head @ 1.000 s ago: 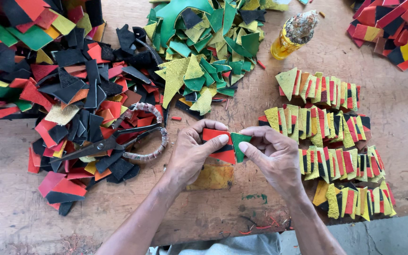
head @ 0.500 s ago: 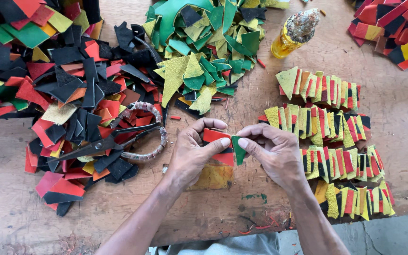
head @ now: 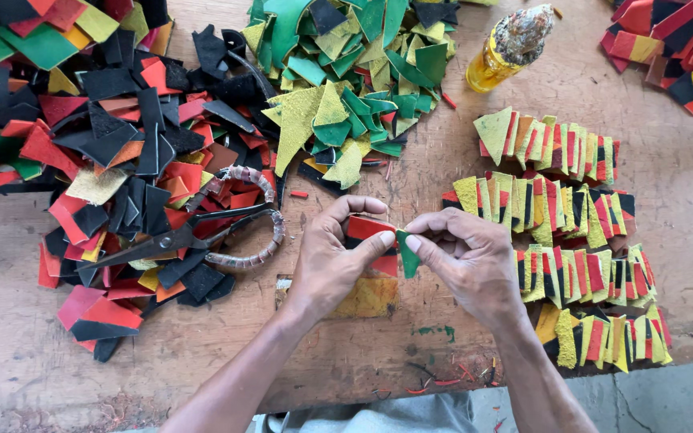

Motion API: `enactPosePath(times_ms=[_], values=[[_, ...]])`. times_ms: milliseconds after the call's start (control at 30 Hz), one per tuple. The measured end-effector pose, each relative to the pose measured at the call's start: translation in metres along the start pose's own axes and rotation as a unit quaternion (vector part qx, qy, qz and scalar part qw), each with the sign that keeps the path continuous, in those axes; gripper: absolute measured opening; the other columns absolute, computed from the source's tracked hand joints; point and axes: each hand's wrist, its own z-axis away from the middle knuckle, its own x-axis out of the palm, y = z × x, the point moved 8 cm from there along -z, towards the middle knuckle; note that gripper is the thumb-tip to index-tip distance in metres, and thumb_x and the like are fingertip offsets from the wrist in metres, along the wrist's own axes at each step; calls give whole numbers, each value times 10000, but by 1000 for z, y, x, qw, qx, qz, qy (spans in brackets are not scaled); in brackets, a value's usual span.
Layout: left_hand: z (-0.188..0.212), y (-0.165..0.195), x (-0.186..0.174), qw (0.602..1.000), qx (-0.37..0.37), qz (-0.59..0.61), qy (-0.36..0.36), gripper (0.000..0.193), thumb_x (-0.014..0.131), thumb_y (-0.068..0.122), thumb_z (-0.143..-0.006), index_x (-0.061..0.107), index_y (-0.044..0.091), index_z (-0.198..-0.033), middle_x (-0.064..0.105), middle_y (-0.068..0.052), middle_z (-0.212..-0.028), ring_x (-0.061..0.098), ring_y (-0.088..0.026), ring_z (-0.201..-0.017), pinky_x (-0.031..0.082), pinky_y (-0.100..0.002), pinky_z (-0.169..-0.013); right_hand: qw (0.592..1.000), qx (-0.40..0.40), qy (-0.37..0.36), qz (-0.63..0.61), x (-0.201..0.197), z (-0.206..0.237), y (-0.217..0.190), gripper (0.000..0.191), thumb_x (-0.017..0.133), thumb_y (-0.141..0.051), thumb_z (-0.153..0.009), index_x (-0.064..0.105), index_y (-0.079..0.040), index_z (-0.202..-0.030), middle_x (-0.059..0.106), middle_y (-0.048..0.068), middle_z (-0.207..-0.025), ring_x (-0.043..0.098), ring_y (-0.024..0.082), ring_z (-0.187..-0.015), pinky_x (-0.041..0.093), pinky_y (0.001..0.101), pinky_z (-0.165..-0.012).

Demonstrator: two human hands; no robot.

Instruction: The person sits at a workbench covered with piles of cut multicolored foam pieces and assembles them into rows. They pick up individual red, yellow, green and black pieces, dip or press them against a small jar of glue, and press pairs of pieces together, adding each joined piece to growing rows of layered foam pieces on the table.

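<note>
My left hand [head: 332, 261] grips a small stack of red and black felt pieces [head: 369, 230] between thumb and fingers, just above the wooden table. My right hand [head: 468, 261] pinches a green felt triangle [head: 407, 255] against the right edge of that stack. The two hands meet at the middle of the view. Under them lies a yellow sponge-like pad [head: 366, 297].
A heap of black, red and yellow scraps [head: 106, 152] with large scissors [head: 194, 236] lies at left. Green and yellow scraps [head: 346, 72] are piled at the top. Rows of layered multicolour pieces [head: 571, 232] lie at right, a yellow glue bottle [head: 503, 52] above them.
The right hand has turned the green triangle and brought it down against the edge of the red and black stack. The left hand has stayed almost still.
</note>
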Motion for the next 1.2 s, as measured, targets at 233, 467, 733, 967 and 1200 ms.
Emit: enactPosePath(times_ms=[233,467,733,967,1200], values=[[0,8,3,1000,-4,-14,-11,379,784,85,-860,623,56,-1201,761,-35,-993,715,-75,-895,610,-237,-798,999,30,-2,-45,-1,-2,14,158,755,-1,-889,728,27,-1042,729,38,-893,684,60,-798,590,203,-695],[4,12,4,998,-1,-63,-20,457,794,68,-858,598,74,-1270,701,-15,-957,679,-68,-874,595,-236,-777,999,49,-1,-23,-3,-4,23,173,767,-34,-887,736,21,-1048,731,33,-889,666,53,-784,551,193,-675],[4,9,4,999,-36,-21,-22,500,790,72,-843,576,74,-1295,711,-20,-941,701,-63,-837,609,-228,-725,998,62,-6,-4,-3,-4,24,160,776,-45,-884,747,4,-1034,711,1,-855,608,17,-729,487,161,-604],[2,6,1,998,-33,-40,-18,508,809,78,-830,595,67,-1290,712,-11,-944,692,-49,-846,599,-214,-742,998,63,-10,-20,-1,-5,24,163,777,-47,-885,748,6,-1036,715,-2,-857,619,17,-726,506,159,-609],[1,8,3,998,-18,-55,-31,537,826,58,-832,599,57,-1319,680,2,-938,664,-57,-862,574,-222,-759,997,56,-15,-41,-2,-3,22,157,765,-30,-885,747,17,-1033,721,4,-888,641,22,-777,533,167,-648]])
